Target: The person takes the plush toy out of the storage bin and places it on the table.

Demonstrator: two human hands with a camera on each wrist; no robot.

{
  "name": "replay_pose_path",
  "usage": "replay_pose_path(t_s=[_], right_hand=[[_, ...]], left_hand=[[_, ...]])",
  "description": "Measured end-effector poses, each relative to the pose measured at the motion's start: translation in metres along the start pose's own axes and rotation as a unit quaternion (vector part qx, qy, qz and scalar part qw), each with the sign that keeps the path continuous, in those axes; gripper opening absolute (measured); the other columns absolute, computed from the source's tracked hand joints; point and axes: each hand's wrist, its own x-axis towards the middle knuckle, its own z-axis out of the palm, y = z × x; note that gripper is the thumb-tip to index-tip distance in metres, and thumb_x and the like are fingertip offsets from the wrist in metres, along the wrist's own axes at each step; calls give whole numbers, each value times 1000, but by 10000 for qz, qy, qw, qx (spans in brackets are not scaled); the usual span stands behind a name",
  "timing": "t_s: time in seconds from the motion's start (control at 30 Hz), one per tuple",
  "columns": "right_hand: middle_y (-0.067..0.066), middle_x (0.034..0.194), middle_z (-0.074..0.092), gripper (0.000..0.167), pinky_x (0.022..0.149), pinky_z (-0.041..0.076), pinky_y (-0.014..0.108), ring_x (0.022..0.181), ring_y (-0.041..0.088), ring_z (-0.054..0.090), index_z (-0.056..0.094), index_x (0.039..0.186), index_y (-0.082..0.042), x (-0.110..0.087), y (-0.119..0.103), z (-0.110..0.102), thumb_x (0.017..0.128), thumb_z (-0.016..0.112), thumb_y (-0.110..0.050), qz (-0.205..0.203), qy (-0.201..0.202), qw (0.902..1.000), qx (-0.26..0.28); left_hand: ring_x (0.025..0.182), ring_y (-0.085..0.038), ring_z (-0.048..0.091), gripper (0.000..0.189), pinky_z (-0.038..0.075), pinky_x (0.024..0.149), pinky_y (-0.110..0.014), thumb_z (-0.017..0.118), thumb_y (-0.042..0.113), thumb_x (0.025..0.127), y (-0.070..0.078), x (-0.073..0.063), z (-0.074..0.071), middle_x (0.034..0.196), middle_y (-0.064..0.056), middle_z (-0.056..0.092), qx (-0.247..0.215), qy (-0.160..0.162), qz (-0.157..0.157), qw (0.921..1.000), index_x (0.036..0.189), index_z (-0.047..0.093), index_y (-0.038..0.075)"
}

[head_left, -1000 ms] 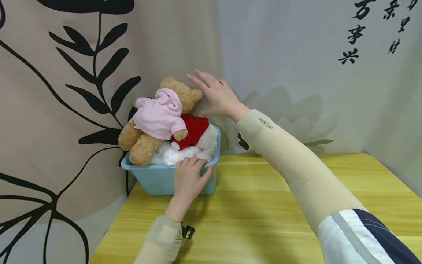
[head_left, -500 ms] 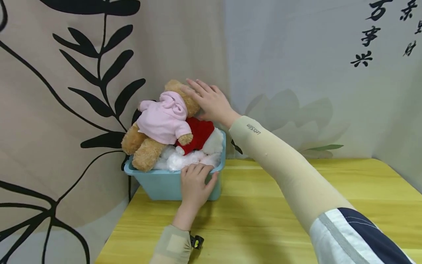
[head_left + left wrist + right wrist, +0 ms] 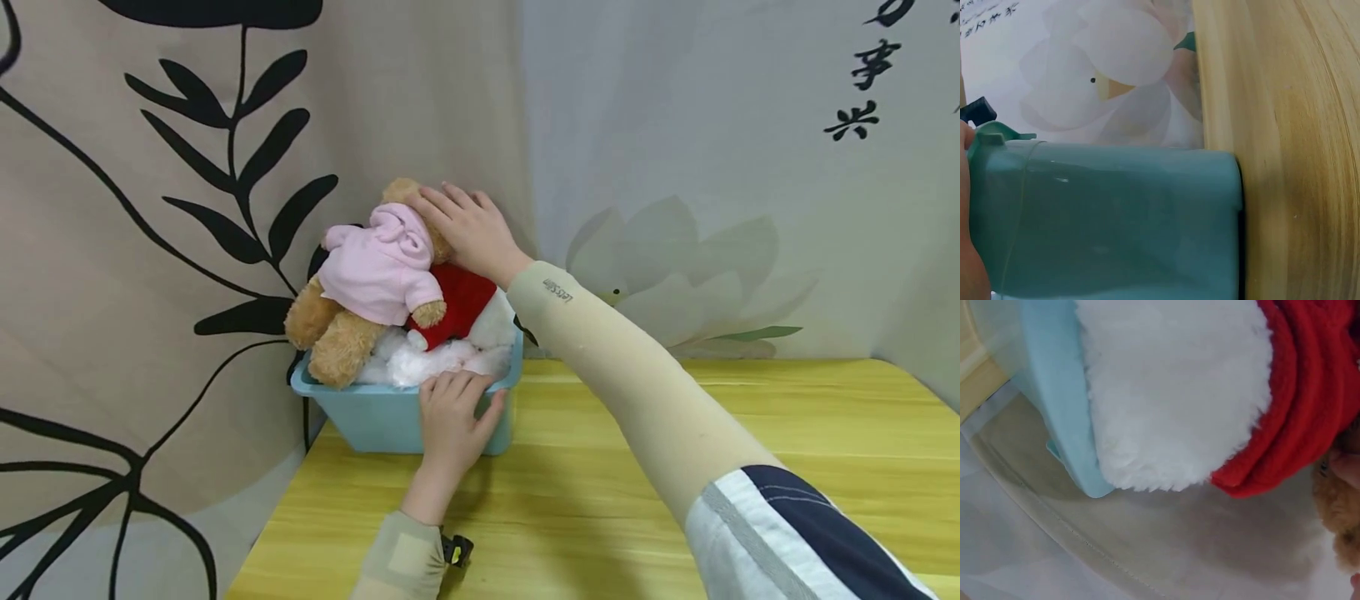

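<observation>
A light blue plastic bin [image 3: 375, 421] stands on the table, filled with stuffed toys. On top leans a tan teddy bear [image 3: 375, 267] in a pink hoodie, its back toward me. My right hand [image 3: 476, 237] holds the bear's head, fingers across its back; in the right wrist view the thumb [image 3: 1347, 465] touches its furry face. Beneath lies a plush toy in red [image 3: 465, 300] with a white fluffy part [image 3: 1175, 394]. My left hand [image 3: 453, 417] grips the bin's front rim, fingers hooked over it and thumb spread to the right.
The wooden table [image 3: 675, 483] extends right and forward of the bin. A curtain [image 3: 637, 100] with plant prints and black characters hangs close behind it. White fluffy material [image 3: 420, 362] fills the bin's front.
My right hand has come down and left from beside the bear onto its head. The left hand keeps its place on the rim. The head view has shifted slightly.
</observation>
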Motion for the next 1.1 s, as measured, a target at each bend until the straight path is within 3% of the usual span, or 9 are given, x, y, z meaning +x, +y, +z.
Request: replay_pose_path(t_s=[0.17, 0.33, 0.5, 0.67, 0.87, 0.97, 1.1], right_hand=[[3, 144, 46, 68, 102, 34, 51, 135, 35, 36, 43, 144, -20, -2, 6, -6, 85, 72, -38, -105, 222, 9994, 231], [4, 141, 48, 69, 107, 25, 57, 135, 38, 35, 48, 141, -20, -10, 12, -25, 81, 76, -38, -67, 119, 9970, 758], [4, 137, 52, 71, 107, 22, 61, 133, 37, 37, 52, 137, -19, -19, 18, -43, 76, 80, -41, -142, 307, 9934, 1093], [5, 133, 55, 73, 106, 28, 51, 129, 32, 42, 56, 132, -15, -27, 30, -64, 71, 82, -45, -111, 631, 9869, 1480], [8, 128, 52, 73, 101, 36, 33, 121, 22, 48, 57, 129, -10, -41, 60, -98, 65, 89, -22, 323, 728, 9647, 2509], [7, 124, 52, 72, 96, 39, 28, 114, 18, 50, 59, 128, -9, -51, 78, -115, 62, 86, -7, 758, 699, 9517, 2891], [5, 121, 54, 69, 94, 38, 28, 109, 16, 49, 61, 127, -7, -70, 98, -139, 61, 81, -1, 1511, 652, 9342, 3165]], left_hand=[[89, -21, 57, 28, 35, 83, -42, 56, 39, 94, 1, -1, 1, 91, 3, 68, -15, 41, 22, 10000, 95, 72, 16], [89, -21, 57, 28, 35, 83, -42, 56, 39, 94, 4, 1, 1, 90, 3, 68, -32, 18, 21, 10000, 94, 71, 16], [88, -21, 58, 26, 36, 83, -44, 57, 38, 93, 1, 1, 2, 90, 3, 68, -47, 93, 28, 9999, 93, 71, 16], [89, -21, 58, 27, 35, 85, -46, 56, 40, 94, 0, -1, 3, 91, 3, 68, -44, 55, -17, 10000, 93, 71, 17], [88, -23, 57, 27, 35, 87, -47, 57, 39, 93, 1, -1, 5, 90, 2, 66, -157, 115, 41, 9998, 92, 70, 16], [88, -25, 57, 28, 34, 86, -47, 56, 40, 94, 0, -1, 6, 90, 1, 66, -177, 184, 64, 9997, 91, 70, 16], [89, -26, 57, 32, 34, 85, -46, 55, 42, 95, -1, -1, 7, 93, 0, 68, -181, 307, 98, 9993, 91, 71, 15]])
